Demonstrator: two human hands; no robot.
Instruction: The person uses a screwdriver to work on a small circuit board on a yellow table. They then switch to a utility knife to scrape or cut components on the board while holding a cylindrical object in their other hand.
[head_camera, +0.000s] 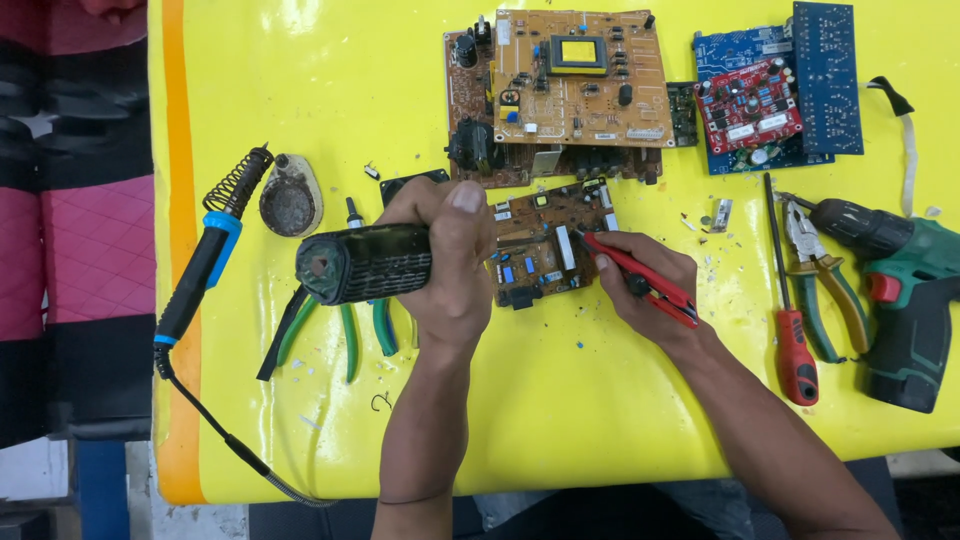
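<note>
My left hand grips a dark cylindrical hot-air tool, held sideways with its vented rear end pointing left. Its front end is hidden behind my fingers, next to a small brown circuit board lying on the yellow table. My right hand holds a red-handled pair of tweezers, whose tip rests on the right part of that board near a white component.
A soldering iron with a blue collar sits in its coil stand at left, beside a round tin. Green-handled pliers lie under my left hand. Larger brown boards, blue and red boards, a red screwdriver, pliers and a green drill are at right.
</note>
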